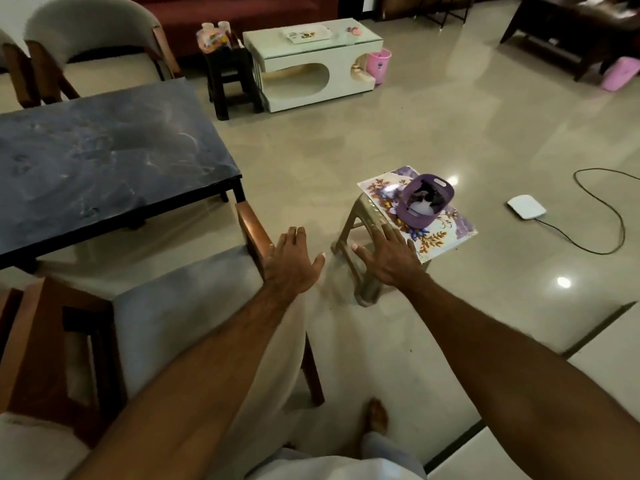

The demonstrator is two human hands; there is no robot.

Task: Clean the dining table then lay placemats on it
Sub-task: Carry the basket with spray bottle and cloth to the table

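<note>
The dark dining table [104, 154] top looks like polished marbled stone; the plastic stool [360, 237] carries glossy floral placemats [440, 233].

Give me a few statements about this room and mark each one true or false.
1. Both hands hold nothing. True: the left hand and right hand are open.
2. A purple basket sits on the floral placemats. True.
3. The placemats lie on the dining table. False: they lie on a small stool.
4. The right hand grips the basket. False: it is beside it, apart.
</note>
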